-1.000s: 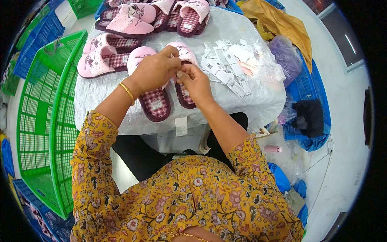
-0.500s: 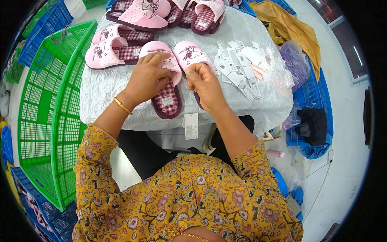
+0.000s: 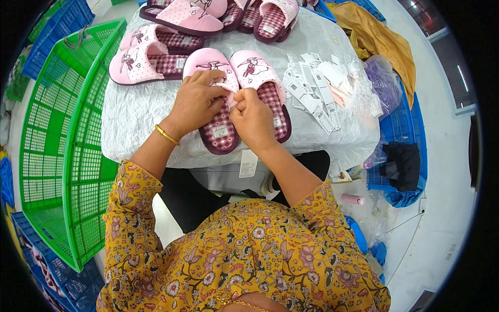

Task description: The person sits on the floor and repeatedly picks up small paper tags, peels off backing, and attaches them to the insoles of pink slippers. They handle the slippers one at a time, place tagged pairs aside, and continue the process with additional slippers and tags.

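Note:
Two pink slippers with maroon checked insoles lie side by side on the plastic-covered table [image 3: 140, 122]. My left hand [image 3: 195, 104] grips the upper of the left slipper [image 3: 221, 132], its fingers lying over the opening's edge. My right hand [image 3: 253, 119] is closed in a pinch at the inner side of that same upper, close to my left fingertips. Whatever it pinches is too small to make out. The right slipper [image 3: 254, 67] rests just beyond my right hand, toe pointing away. A white card tag [image 3: 248, 164] shows below the table's front edge, under my right wrist.
More pink slippers [image 3: 140, 62] lie at the left and along the far edge. A spread pile of white tags [image 3: 312, 88] is to the right, beside crumpled clear plastic [image 3: 364, 96]. A green crate [image 3: 78, 151] stands left of the table, a blue basket [image 3: 410, 127] right.
My right hand has moved from the right slipper's opening to the left slipper's inner edge, uncovering the right insole. My left hand remains on the left slipper.

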Action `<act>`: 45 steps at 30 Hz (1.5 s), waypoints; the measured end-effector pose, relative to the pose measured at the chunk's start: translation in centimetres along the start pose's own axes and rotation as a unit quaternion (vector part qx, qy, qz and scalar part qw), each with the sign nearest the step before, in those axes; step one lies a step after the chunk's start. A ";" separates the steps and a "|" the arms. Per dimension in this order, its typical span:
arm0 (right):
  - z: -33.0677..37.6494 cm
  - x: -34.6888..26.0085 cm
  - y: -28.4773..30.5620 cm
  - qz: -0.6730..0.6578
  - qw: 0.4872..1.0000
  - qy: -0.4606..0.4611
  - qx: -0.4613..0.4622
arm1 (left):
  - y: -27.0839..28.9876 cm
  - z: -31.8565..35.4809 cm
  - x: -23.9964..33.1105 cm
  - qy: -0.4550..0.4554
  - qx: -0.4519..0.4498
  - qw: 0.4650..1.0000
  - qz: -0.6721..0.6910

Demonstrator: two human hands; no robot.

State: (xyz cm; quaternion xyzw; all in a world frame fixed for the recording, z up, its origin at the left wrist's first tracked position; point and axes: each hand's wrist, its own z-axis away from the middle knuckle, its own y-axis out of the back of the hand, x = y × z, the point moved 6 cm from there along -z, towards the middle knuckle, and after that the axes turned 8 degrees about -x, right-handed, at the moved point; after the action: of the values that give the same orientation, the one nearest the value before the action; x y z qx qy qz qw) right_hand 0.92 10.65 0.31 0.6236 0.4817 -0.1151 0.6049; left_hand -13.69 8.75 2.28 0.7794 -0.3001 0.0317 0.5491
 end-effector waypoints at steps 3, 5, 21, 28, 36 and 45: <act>-0.3 0.0 -0.2 0.035 0.999 0.005 -0.003 | 0.0 0.1 0.0 0.000 0.005 1.000 -0.003; -0.6 0.0 -0.3 0.059 0.998 0.003 -0.008 | 0.0 0.1 0.0 -0.004 0.010 1.000 -0.006; -0.7 -0.9 -0.4 0.122 0.992 0.021 -0.001 | -0.5 0.5 -0.4 -0.003 0.009 1.000 0.016; -0.2 -2.2 -1.1 0.176 0.979 0.095 0.046 | -0.5 0.7 -0.7 -0.013 0.034 0.999 0.020; -0.2 -1.8 -0.9 0.117 0.982 0.130 0.073 | -1.2 0.0 -0.8 -0.013 -0.021 1.000 -0.017; 1.0 -1.0 1.0 0.034 0.989 0.131 0.053 | -1.7 -1.2 -0.7 -0.073 -0.113 0.985 -0.107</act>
State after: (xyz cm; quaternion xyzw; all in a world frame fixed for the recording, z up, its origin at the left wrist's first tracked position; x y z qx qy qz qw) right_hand 1.62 9.49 1.39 0.6805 0.5286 -0.0368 0.5062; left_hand -13.11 10.50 1.11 0.7400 -0.2556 -0.1182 0.6108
